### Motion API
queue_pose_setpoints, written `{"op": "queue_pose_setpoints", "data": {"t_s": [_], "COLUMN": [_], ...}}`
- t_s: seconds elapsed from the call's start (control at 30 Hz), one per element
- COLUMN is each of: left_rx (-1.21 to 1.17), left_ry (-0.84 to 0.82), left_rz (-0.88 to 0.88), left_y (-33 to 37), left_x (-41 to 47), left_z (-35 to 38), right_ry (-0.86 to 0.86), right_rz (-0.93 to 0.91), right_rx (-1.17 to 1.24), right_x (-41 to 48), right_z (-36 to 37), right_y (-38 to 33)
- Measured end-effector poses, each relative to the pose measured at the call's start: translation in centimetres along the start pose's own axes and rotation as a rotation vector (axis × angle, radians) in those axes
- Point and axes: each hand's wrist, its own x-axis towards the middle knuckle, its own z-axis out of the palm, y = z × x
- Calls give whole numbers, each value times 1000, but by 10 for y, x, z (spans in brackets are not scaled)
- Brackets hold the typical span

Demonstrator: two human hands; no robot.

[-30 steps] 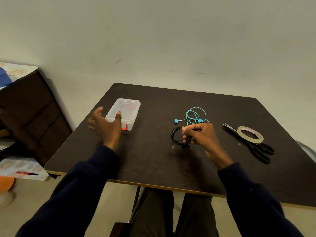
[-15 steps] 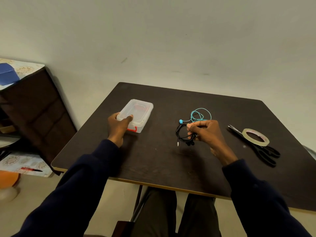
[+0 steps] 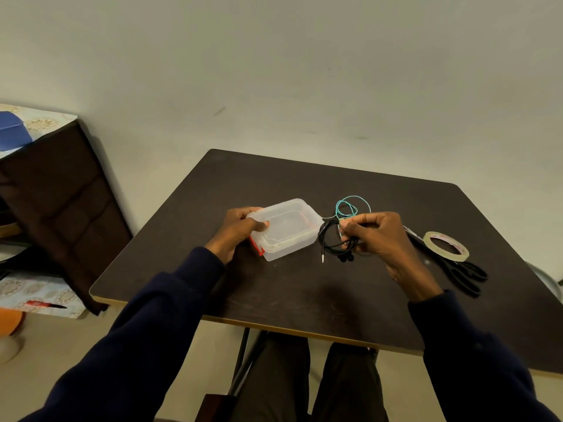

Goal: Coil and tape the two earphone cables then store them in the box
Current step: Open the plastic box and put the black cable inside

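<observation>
- Gripping with the left hand (image 3: 236, 229): fingers curled round the near-left end of the clear box (image 3: 289, 229), thumb laid over the lid's edge, just above the red latch (image 3: 256, 248).
- Pinching with the right hand (image 3: 377, 236): fingertips closed on the black earphone cable (image 3: 327, 242), held in loose loops at that hand's nine o'clock, plug dangling low, just beside the box's right wall.
- At twelve o'clock of the right hand, on the table (image 3: 304, 293): the teal earphone cable (image 3: 350, 205), loosely looped (whether also caught under the fingertips, hard to tell).
- At three o'clock, untouched: the tape roll (image 3: 446, 245), lying on the scissors (image 3: 457, 269).
- Liable to spring apart if boxed now: no tape to be seen on the black coil.
- Easy to snag the teal loops and drag them along, being so close.
- With the lid seemingly on, awkward to open one-handed; letting go to help would likely cost the coil its shape.
</observation>
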Motion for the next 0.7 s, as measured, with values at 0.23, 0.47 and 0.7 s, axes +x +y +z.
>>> {"op": "queue_pose_setpoints", "data": {"t_s": [0.23,0.47,0.7], "left_rx": [118,419,644], "left_ry": [-145,-327,-408], "left_rz": [64,174,277], "left_y": [6,6,3], "left_x": [-1,-3,-7], "left_z": [28,50,52], "right_ry": [25,83,110], "right_rz": [15,35,35], "right_rx": [-21,-29,-30], "right_x": [-13,-17,-16], "right_z": [-19,-33,-41], "right_y": [-4,-3,-3]}}
